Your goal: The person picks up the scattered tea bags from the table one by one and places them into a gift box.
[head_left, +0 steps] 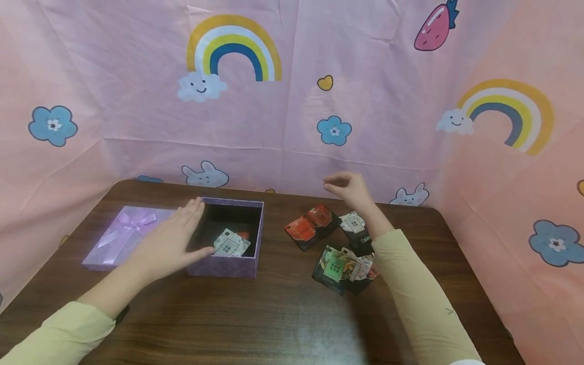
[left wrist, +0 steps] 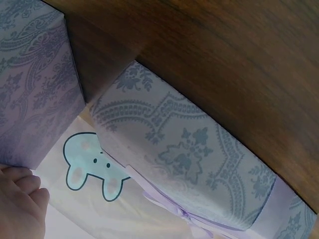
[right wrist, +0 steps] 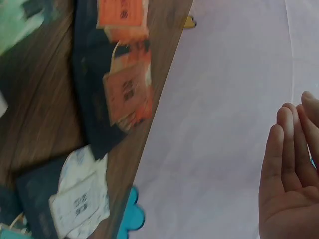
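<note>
My left hand (head_left: pixel 169 246) lies with straight fingers along the left rim of an open purple gift box (head_left: pixel 228 267), its thumb by the front edge. Inside the box are a white patterned sachet (head_left: pixel 230 243) and a bit of a red one. In the left wrist view the fingertips touch the box's patterned wall (left wrist: pixel 35 84). My right hand (head_left: pixel 352 191) is raised behind several sachets, fingers fairly straight, nothing held. Those sachets are a red pair (head_left: pixel 303 228), a white-and-black one (head_left: pixel 353 223) and a green one (head_left: pixel 334 266) overlapping others.
The purple lid (head_left: pixel 132 248) with a ribbon bow lies left of the box, partly behind my left arm. Brown wooden table (head_left: pixel 283 314) lies underneath. A pink printed cloth (head_left: pixel 292 111) hangs close behind the table's far edge and at both sides.
</note>
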Available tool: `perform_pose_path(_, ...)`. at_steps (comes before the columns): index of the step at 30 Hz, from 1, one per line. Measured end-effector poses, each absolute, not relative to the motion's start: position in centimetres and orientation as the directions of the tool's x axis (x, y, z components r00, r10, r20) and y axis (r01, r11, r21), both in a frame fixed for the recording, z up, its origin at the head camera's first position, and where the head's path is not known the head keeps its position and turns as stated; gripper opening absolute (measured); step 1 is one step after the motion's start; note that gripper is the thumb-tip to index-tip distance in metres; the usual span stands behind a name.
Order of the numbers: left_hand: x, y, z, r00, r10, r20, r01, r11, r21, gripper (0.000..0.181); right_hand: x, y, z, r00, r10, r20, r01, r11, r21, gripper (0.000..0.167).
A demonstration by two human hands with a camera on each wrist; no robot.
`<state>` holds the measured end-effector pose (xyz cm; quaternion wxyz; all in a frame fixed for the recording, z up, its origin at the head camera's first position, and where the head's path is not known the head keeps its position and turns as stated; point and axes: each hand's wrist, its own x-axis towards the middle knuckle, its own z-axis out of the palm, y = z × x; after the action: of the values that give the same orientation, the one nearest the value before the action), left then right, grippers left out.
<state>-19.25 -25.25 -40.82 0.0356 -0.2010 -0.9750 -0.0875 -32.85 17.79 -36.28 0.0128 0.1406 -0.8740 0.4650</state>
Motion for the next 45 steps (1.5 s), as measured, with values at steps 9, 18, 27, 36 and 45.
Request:
perform_pose_path(9, -19.1, -25.1, -40.6, -0.920, 0.379, 0.103, 0.392, 0.905, 0.167, 0.109, -32.4, 20.8, -37.3, -0.982, -0.167, 0.092, -0.165, 0.504, -0.848, 0.033)
perform_pose_path(18, -19.2, -25.2, -40.7, -0.917, 0.384, 0.112, 0.398, 0.903, 0.162, 0.109, -32.6, 23.6, -39.1, -0.991, -0.103, 0.088, -0.130, 0.544, -0.829, 0.035)
perform_pose_path(27, -19.1, -25.1, -40.7, -0.916, 0.382, 0.121, 0.399, 0.902, 0.168, 0.109, -32.7, 26.1, -41.2, -0.997, -0.057, 0.053, -0.076, 0.563, -0.823, 0.039)
perform_pose_path(36, -19.1, -25.1, -40.7, -0.915, 0.384, 0.121, 0.400, 0.902, 0.161, 0.109, -32.3, 27.8, -43.0, -1.000, 0.005, -0.019, 0.018, 0.587, -0.809, 0.040)
perform_pose_path(45, -18.8, -25.0, -40.4, -0.909, 0.394, 0.135, 0.411, 0.901, 0.140, 0.107, -32.1, 28.9, -44.4, -0.998, 0.005, -0.057, 0.049, 0.606, -0.794, 0.041)
